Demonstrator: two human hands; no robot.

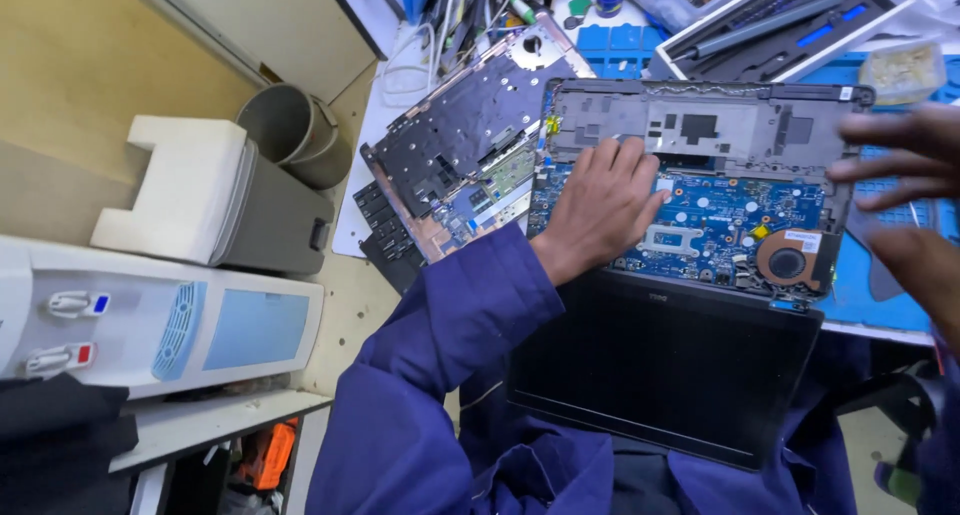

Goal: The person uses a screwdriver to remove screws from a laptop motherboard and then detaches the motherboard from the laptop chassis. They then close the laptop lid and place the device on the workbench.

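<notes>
The open laptop (700,205) lies on the blue mat (850,295) at the near edge of the bench, its blue circuit board and round fan (787,261) showing. The left hand (600,205) rests flat on the board, fingers together. The right hand (905,165) hovers at the right, blurred, fingers spread, holding nothing. A second stripped laptop base (465,150) lies on the left.

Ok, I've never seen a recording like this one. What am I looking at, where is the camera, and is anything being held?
The single picture comes from a camera on a person's head, looking down at their own bare hands. The left hand, in a blue sleeve, rests flat on the blue circuit board of an opened black laptop. The right hand is blurred beside the board, fingers spread, gripping nothing visible. A second dismantled laptop base lies to the left on the cluttered blue work mat.
</notes>
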